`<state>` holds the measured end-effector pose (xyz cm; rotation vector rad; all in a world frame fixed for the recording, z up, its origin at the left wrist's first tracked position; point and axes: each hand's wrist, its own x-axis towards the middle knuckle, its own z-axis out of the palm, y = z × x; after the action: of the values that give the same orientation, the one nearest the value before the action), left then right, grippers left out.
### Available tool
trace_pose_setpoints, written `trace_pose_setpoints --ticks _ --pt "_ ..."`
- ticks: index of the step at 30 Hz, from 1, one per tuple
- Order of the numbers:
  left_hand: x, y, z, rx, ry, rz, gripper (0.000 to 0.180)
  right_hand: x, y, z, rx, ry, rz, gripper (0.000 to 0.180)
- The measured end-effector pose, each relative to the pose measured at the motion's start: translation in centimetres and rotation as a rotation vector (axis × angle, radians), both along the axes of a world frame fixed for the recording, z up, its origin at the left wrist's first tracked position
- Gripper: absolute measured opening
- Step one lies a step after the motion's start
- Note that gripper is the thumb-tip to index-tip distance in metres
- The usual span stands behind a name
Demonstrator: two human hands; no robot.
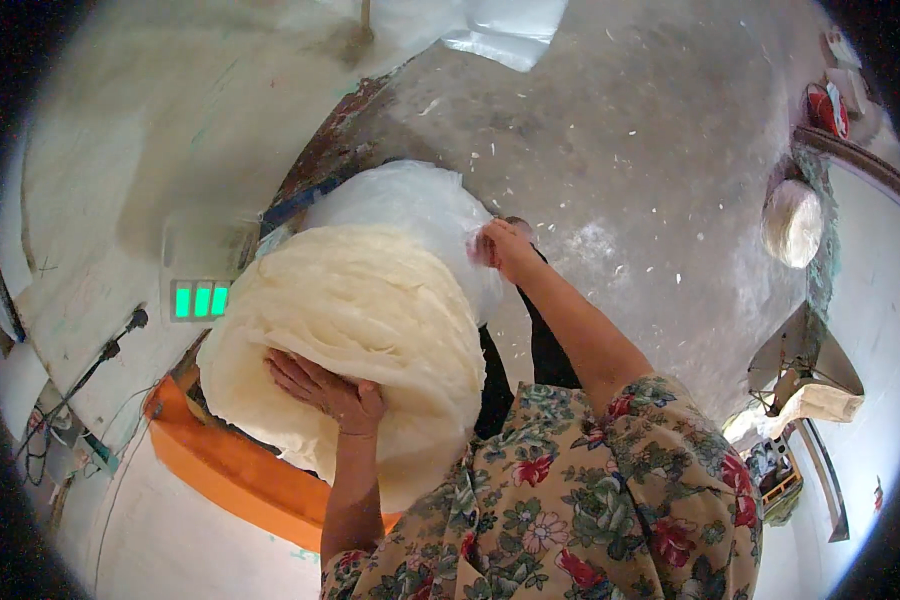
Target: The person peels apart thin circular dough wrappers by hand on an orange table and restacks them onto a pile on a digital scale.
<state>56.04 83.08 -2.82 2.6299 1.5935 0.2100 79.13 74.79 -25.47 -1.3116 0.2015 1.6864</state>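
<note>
A big cream-coloured roll of thin, soft layers (370,290) lies in front of me, its hollow, folded end toward me. Its far end runs into a translucent white plastic bag (400,195). My left hand (320,388) rests inside the near hollow with its fingers stretched out against the layers. On the far right side, my right hand (500,247) has its fingers closed on the edge of the bag. What the roll is made of I cannot make out. Most of its underside is hidden.
Left of the roll stands a scale display (201,300) with green lit panels. A curved orange panel (235,475) sits below the roll. Across the speckled floor (650,150), a pale round bundle (793,224) lies by the right wall. A plastic sheet (510,32) is at the top.
</note>
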Motion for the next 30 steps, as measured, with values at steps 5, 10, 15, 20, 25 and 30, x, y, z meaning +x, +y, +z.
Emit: trace_pose_setpoints --ticks 5,10,15,20,25,30 --pt "-0.2 0.5 -0.2 0.025 0.002 -0.071 0.084 -1.7 -1.5 5.9 0.040 0.066 -0.037 0.016" --pt "-0.3 0.4 -0.2 0.015 -0.004 -0.064 0.084 -2.3 -1.3 11.4 0.161 -0.067 -0.057 0.028" --pt "0.4 0.6 0.2 0.011 0.006 -0.059 0.085 -0.9 -1.7 7.7 -0.149 -0.057 0.089 0.026" --pt "-0.1 0.3 0.1 0.007 0.003 -0.041 0.085 1.0 -0.7 8.8 0.007 0.008 0.404 0.015" --pt "-0.2 0.3 0.3 0.008 0.027 -0.044 0.085 3.1 -1.7 8.7 0.155 -0.431 0.530 0.025" --pt "0.1 0.3 0.3 -0.011 0.018 -0.028 0.084 0.9 -3.2 7.0 0.119 0.097 0.255 0.038"
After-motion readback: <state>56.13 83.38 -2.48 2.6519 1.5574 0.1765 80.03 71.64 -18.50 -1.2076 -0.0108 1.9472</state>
